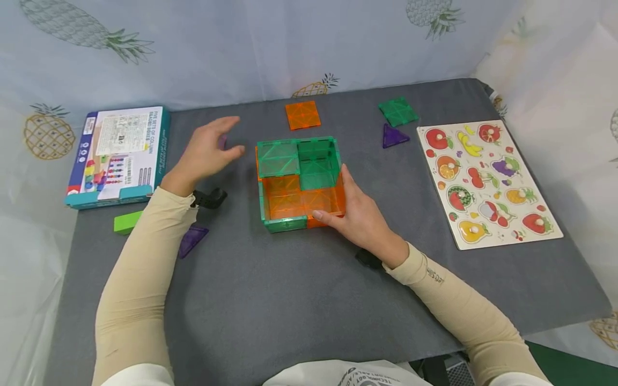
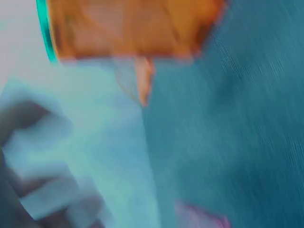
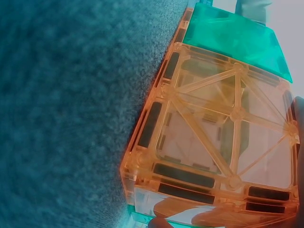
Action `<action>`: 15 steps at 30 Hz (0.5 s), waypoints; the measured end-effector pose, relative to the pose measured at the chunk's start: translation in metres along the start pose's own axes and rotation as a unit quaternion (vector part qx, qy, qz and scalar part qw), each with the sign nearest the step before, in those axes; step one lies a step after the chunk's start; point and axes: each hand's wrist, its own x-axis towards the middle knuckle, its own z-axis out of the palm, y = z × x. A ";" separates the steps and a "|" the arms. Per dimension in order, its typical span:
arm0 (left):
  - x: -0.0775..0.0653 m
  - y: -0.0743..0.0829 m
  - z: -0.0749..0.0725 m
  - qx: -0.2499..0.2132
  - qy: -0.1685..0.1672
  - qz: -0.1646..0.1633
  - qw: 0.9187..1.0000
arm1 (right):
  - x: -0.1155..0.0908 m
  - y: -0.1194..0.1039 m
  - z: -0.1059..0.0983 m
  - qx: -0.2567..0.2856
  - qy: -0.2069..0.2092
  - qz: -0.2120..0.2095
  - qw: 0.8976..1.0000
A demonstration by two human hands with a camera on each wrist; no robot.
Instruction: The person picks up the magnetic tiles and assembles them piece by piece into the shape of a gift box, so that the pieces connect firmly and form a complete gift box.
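A box of green and orange see-through magnetic tiles point(image 1: 285, 195) stands mid-table, with one green tile point(image 1: 278, 159) covering its back left quarter. My right hand point(image 1: 362, 217) holds the box's front right corner, the thumb at the front wall and the fingers along the right side. In the right wrist view an orange wall tile point(image 3: 204, 133) fills much of the picture. Left of the box my left hand point(image 1: 203, 153) hovers with thumb and fingers apart. A purple tile point(image 1: 222, 142) shows partly behind it. The left wrist view is blurred.
Behind the box lies a loose orange tile point(image 1: 303, 114). A green square tile point(image 1: 398, 111) and a purple triangle tile point(image 1: 395, 136) lie back right, near a fruit puzzle board point(image 1: 490, 182). To the left are a toy box point(image 1: 120, 155), a green block point(image 1: 126, 222) and another purple triangle point(image 1: 192, 240).
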 end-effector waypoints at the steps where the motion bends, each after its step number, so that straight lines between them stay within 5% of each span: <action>1: 0.000 -0.007 -0.002 0.019 0.007 -0.043 0.999 | 0.000 0.000 0.000 0.000 0.000 0.001 1.000; 4: -0.004 -0.024 -0.004 0.066 -0.008 -0.155 0.986 | 0.000 0.001 0.000 -0.001 0.000 0.004 1.000; 7: -0.011 -0.036 0.002 0.104 -0.024 -0.214 0.971 | 0.000 0.001 0.000 -0.002 0.000 0.004 1.000; 11: -0.016 -0.043 0.008 0.126 -0.005 -0.239 0.963 | 0.000 0.001 0.001 -0.001 0.002 -0.001 1.000; 15: -0.017 -0.042 0.008 0.115 0.013 -0.235 0.965 | 0.000 0.000 0.001 -0.002 0.003 -0.004 1.000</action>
